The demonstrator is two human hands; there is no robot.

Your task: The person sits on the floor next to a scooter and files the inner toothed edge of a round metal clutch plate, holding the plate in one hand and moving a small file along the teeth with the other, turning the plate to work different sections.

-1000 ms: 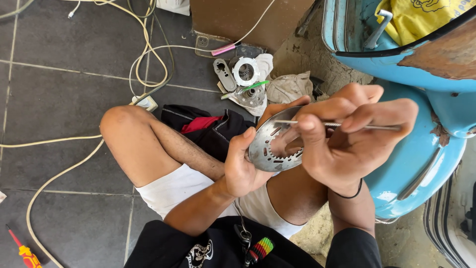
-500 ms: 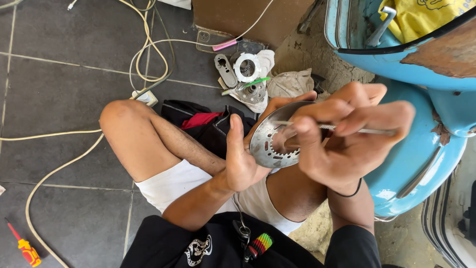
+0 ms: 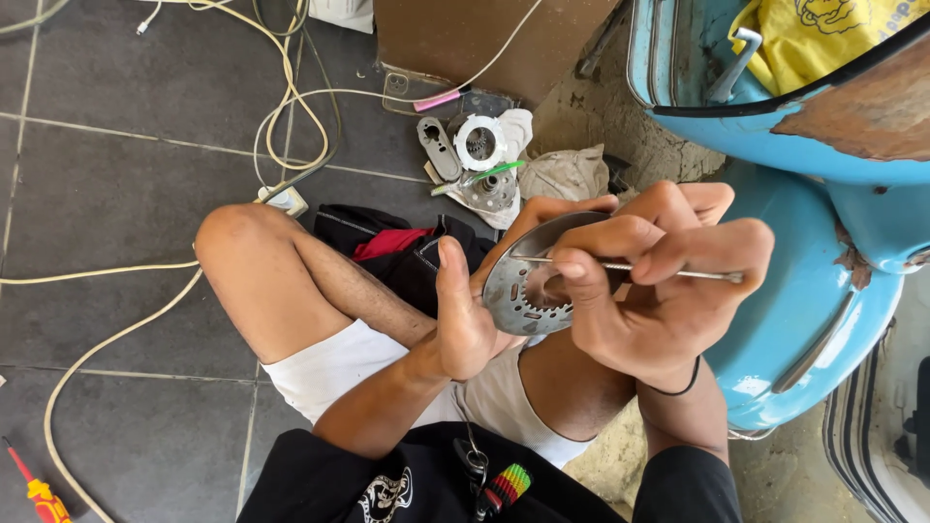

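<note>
Gripping a round, toothed grey metal plate (image 3: 528, 291) by its edge, the left hand (image 3: 465, 320) holds it upright above the person's lap, thumb raised. The right hand (image 3: 649, 291) pinches a thin metal rod (image 3: 668, 272) laid across the plate's face, its tip seemingly at the rim. More metal parts (image 3: 481, 160) lie on the grey tiled floor (image 3: 116, 194), near the blue scooter body (image 3: 804, 291).

Silver toothed disc (image 3: 528, 291), light blue scooter body (image 3: 823, 291), yellow cloth (image 3: 823, 34), dark grey floor tiles (image 3: 116, 194)
</note>
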